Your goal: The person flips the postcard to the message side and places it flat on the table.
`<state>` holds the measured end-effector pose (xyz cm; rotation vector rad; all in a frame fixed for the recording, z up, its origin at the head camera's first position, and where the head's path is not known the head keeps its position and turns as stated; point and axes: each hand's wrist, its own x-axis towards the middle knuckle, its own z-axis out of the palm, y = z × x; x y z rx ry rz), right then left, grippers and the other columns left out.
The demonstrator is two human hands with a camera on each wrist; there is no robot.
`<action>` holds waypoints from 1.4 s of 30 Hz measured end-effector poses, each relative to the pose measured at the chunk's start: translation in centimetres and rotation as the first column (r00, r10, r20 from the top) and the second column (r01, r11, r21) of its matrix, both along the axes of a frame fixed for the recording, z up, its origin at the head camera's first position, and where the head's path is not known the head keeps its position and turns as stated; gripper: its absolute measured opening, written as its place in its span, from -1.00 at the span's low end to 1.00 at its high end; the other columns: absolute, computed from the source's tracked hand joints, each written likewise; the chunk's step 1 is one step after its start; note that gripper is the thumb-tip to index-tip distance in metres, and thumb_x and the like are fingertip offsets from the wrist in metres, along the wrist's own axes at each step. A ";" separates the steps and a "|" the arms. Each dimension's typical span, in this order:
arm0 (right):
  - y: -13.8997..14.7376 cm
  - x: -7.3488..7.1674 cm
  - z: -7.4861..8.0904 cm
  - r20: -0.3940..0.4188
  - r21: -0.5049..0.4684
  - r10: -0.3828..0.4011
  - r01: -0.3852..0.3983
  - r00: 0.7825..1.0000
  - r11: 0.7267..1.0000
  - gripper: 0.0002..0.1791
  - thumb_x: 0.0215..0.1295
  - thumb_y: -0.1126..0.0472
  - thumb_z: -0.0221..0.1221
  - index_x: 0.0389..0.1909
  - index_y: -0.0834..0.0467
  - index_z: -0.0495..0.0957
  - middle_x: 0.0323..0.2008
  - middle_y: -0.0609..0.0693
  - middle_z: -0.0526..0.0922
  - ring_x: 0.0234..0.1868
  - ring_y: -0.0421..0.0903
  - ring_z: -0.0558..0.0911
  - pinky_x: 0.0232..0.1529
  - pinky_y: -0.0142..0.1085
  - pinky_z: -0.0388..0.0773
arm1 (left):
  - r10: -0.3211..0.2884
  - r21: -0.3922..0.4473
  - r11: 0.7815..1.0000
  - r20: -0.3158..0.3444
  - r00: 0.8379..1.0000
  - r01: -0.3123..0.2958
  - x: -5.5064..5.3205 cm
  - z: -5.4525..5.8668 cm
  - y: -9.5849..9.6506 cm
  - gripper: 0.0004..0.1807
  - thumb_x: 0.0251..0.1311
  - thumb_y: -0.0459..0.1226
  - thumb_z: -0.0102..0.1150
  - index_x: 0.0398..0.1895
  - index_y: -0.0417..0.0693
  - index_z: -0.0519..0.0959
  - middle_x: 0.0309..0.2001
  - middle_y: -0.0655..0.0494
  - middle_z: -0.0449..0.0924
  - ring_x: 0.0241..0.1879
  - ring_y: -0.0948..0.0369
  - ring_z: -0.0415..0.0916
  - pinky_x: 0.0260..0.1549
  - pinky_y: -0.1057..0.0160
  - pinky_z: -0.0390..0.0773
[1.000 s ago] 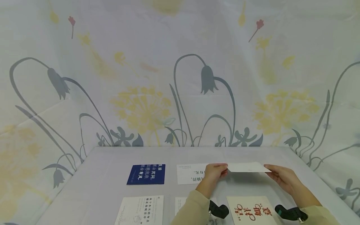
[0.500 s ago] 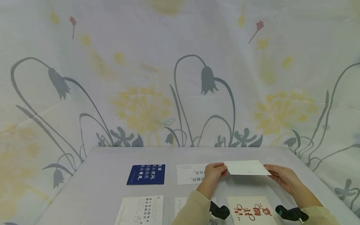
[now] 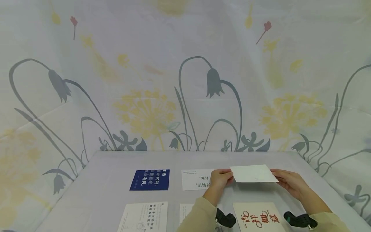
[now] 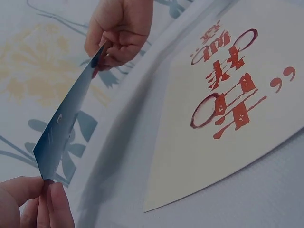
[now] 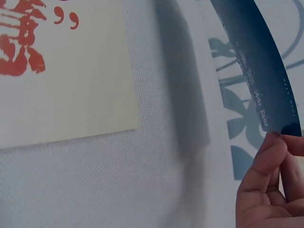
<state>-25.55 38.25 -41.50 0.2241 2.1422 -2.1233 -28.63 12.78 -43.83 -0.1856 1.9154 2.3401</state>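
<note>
A card (image 3: 255,174) is held up above the right part of the table, its white back with a tiny mark facing up in the head view. Its underside is dark blue with white lettering, as the right wrist view shows of the card (image 5: 261,61). My left hand (image 3: 219,184) pinches its left edge between thumb and fingers. At the opposite edge, my right hand (image 3: 291,183) pinches it likewise. On the table below, nearer me, lies a cream card (image 3: 258,208) with red characters. Part of a white card (image 3: 192,180) is hidden behind my left hand.
A blue card (image 3: 150,180) with white characters lies at the left. Nearer me are a white card with dark writing and a small drawing (image 3: 145,217), and another white card (image 3: 185,209) mostly covered by my left sleeve. A flower-patterned cloth (image 3: 162,64) hangs behind the white table (image 3: 95,180).
The held card has tilted, its near edge lower, and more of its white back shows. Both hands stay almost in place with their grip kept. The cards on the table have not moved.
</note>
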 end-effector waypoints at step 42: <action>-1.1 -0.5 -1.1 -0.022 0.481 -0.062 0.065 0.998 0.874 -0.49 0.15 0.33 0.17 0.08 0.53 0.37 -0.39 -0.05 0.57 -0.43 -0.18 0.49 -0.44 -0.34 0.50 | -0.060 -0.242 0.969 -0.008 0.998 0.056 0.8 0.0 0.0 -0.83 -0.06 -0.55 0.25 -0.34 -0.28 0.62 -0.50 0.10 0.52 -0.61 0.30 0.46 -0.57 0.36 0.58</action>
